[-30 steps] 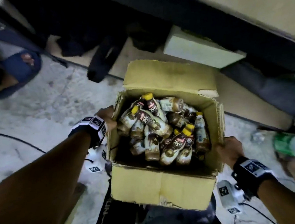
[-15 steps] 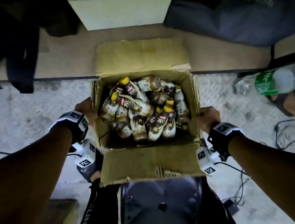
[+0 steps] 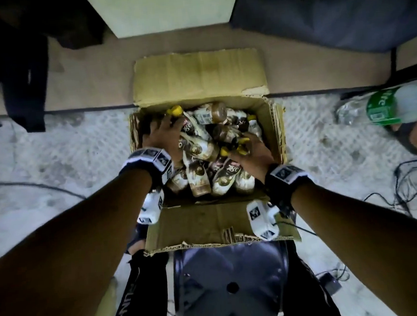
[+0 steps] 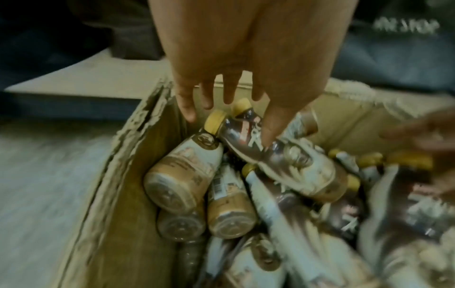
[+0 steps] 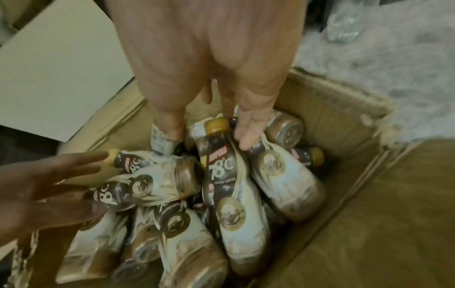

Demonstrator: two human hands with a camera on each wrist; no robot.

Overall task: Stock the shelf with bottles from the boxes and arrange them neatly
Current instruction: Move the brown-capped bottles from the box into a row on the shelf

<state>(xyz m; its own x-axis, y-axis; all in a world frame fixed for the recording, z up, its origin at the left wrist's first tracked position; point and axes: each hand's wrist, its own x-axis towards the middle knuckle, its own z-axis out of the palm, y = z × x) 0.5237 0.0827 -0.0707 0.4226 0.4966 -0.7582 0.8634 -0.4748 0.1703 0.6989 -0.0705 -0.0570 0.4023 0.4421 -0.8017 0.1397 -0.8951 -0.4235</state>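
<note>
Head cam looks straight down into an open cardboard box [image 3: 215, 222] on the floor, crammed with coffee latte bottles [image 3: 199, 181] lying every which way. Both hands are in the pile. Left hand [image 3: 163, 134] has a spread grip, fingers straight, thumb touching a yellow-capped bottle [image 4: 275, 155]. Right hand [image 3: 252, 152] is spread too, fingertips [image 5: 246, 140] down among the bottle necks, not curled round anything.

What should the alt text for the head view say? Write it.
Both hands, left hand and right hand, reach with loosely spread fingers into an open cardboard box of jumbled yellow-capped coffee bottles on a pale floor.
</note>
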